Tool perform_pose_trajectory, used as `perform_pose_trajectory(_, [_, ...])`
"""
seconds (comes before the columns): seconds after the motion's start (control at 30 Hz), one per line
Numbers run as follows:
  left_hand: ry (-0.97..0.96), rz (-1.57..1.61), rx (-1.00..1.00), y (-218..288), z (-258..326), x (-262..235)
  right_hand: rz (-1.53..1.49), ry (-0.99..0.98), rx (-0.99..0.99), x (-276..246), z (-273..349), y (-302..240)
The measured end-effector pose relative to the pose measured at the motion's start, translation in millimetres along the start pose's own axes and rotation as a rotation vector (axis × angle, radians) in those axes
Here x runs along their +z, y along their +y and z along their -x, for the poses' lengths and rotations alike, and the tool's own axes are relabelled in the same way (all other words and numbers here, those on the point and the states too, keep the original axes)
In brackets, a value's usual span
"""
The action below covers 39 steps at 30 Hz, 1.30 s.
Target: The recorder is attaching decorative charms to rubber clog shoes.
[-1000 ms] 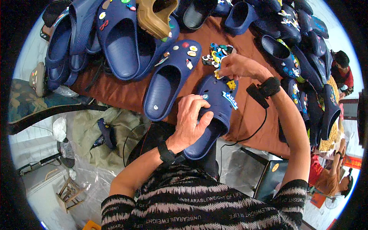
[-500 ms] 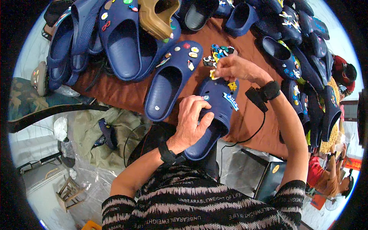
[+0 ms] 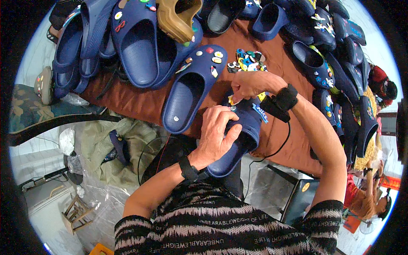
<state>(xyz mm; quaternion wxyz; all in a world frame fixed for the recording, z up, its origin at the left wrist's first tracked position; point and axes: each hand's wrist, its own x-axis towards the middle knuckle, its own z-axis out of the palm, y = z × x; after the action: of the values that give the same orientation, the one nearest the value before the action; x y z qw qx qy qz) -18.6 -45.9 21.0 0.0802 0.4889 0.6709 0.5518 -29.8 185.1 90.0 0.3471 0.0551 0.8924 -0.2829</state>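
A dark blue clog (image 3: 247, 122) lies at the table's near edge, its heel toward me. My left hand (image 3: 216, 131) grips it from the left, fingers over its upper and thumb near the opening. My right hand (image 3: 251, 86) pinches a small yellow-and-white shoe charm (image 3: 231, 100) against the left side of the clog's toe. A blue-and-white lettered charm (image 3: 260, 113) sits on the right of the upper, and a round swirl charm lies by my left fingertips. My right hand and wrist partly cover the toe. Beyond it lies a pile of small colourful charms (image 3: 250, 60).
Left of my hands lies another blue clog (image 3: 182, 100) with several charms. More blue clogs (image 3: 138, 55) and a brown one (image 3: 178, 21) crowd the far left; others (image 3: 308, 55) line the right. A black cable (image 3: 276, 149) hangs from my right wristband. A person (image 3: 369, 195) is at far right.
My right hand has come nearer and slightly left, bringing the yellow-and-white charm down onto the clog's toe. The charm pile shows more fully. My left hand keeps its grip.
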Motion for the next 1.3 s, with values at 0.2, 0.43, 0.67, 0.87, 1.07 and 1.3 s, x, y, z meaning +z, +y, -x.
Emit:
perform_pose_trajectory(0.2, [0.013,-0.022,0.012,0,0,1,0.151,0.001,0.090,5,1,-6])
perform_pose_trajectory(0.43, [-0.005,-0.012,0.008,-1,0,2,0.329,-0.019,0.226,8,4,-27])
perform_pose_trajectory(0.67, [-0.016,-0.025,0.010,-1,-2,3,0.476,0.111,0.158,15,3,-28])
perform_pose_trajectory(0.87, [0.029,0.005,0.024,1,-2,2,0.021,0.207,0.040,7,15,21])
perform_pose_trajectory(1.07, [0.016,-0.001,0.008,0,1,1,-0.178,0.512,-0.042,21,44,36])
perform_pose_trajectory(1.3, [0.099,-0.021,-0.021,19,1,-3,0.057,0.416,0.069,17,31,38])
